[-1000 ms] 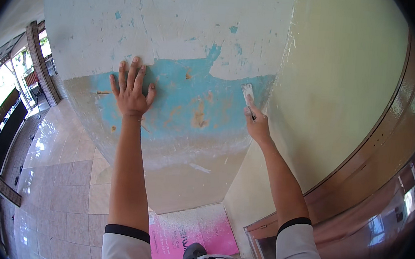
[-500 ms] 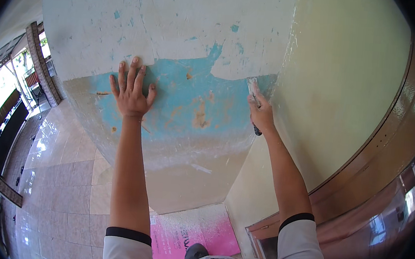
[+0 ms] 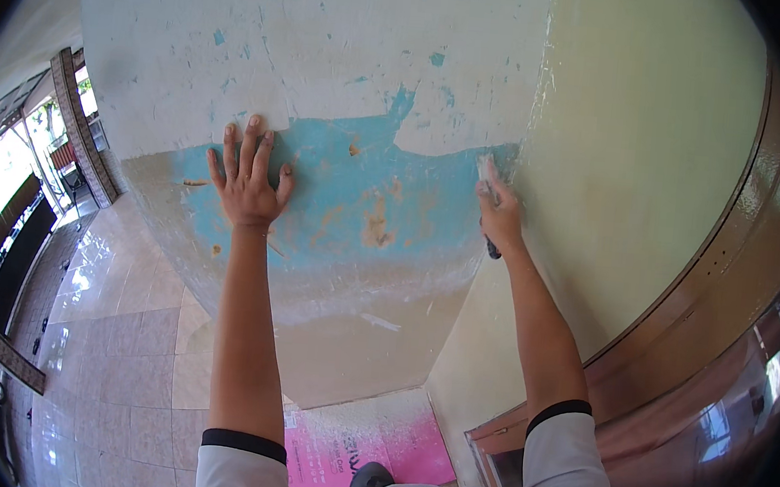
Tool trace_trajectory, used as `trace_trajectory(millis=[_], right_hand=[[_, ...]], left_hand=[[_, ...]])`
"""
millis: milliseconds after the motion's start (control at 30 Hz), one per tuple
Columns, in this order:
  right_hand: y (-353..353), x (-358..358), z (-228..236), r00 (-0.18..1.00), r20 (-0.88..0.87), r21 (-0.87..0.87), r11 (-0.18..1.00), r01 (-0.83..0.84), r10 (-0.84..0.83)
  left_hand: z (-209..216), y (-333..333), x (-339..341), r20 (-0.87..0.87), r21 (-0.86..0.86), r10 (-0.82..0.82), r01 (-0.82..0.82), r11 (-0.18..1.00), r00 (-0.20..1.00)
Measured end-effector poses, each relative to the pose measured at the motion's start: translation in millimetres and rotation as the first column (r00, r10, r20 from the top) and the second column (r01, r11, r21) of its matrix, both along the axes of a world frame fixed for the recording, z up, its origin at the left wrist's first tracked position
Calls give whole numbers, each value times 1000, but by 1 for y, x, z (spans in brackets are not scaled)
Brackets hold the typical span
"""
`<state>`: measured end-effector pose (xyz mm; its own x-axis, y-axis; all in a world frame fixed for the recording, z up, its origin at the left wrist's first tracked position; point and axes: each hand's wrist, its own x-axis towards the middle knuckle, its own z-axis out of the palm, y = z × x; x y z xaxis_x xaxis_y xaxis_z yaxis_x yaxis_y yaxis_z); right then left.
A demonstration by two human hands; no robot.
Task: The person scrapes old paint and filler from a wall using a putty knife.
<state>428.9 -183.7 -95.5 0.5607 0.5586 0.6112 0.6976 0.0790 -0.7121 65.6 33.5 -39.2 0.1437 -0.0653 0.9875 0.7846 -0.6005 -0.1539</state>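
Note:
My left hand (image 3: 251, 190) lies flat against the wall (image 3: 361, 46), fingers spread over the edge between pale paint and a bared blue patch (image 3: 321, 182). In my right hand (image 3: 502, 214) is a scraper (image 3: 487, 167), my fingers wrapped round its handle. Its whitish blade points up at the right end of the blue patch, close to the wall corner. The dark butt of the handle sticks out below my hand. Brown and orange stains mark the blue, and small blue chips show in the pale paint above.
A yellowish side wall (image 3: 640, 145) meets this wall at the right, with a brown wooden frame (image 3: 722, 263) beyond. Below, a pink sheet (image 3: 391, 448) dusted with pale flakes covers part of the floor near my foot (image 3: 371, 479). Glossy tiles (image 3: 130, 351) stretch left towards a pillar (image 3: 85, 124).
My right hand and the scraper have shifted slightly down and to the right, the blade dropping from the pale paint's edge. My left hand stays pressed in the same place.

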Motion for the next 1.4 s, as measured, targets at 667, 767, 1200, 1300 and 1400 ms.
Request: trace_trajectory(millis=[667, 767, 1200, 1300, 1400], right_hand=[[-4, 1, -11, 989, 122, 233, 971, 57, -87], [2, 1, -9, 990, 92, 236, 968, 86, -111], [11, 27, -12, 991, 129, 293, 956, -6, -33], [13, 34, -9, 982, 184, 346, 938, -26, -41], [13, 26, -26, 948, 270, 258, 961, 95, -166]], left_hand=[[1, 1, -2, 10, -26, 3, -3, 1000, 1000], [1, 2, -4, 17, -5, -10, 10, 1000, 1000], [1, 1, -1, 19, -3, 7, -7, 1000, 1000], [1, 0, -1, 19, -13, 10, -10, 1000, 1000], [4, 1, -2, 23, 8, 3, -3, 1000, 1000]])
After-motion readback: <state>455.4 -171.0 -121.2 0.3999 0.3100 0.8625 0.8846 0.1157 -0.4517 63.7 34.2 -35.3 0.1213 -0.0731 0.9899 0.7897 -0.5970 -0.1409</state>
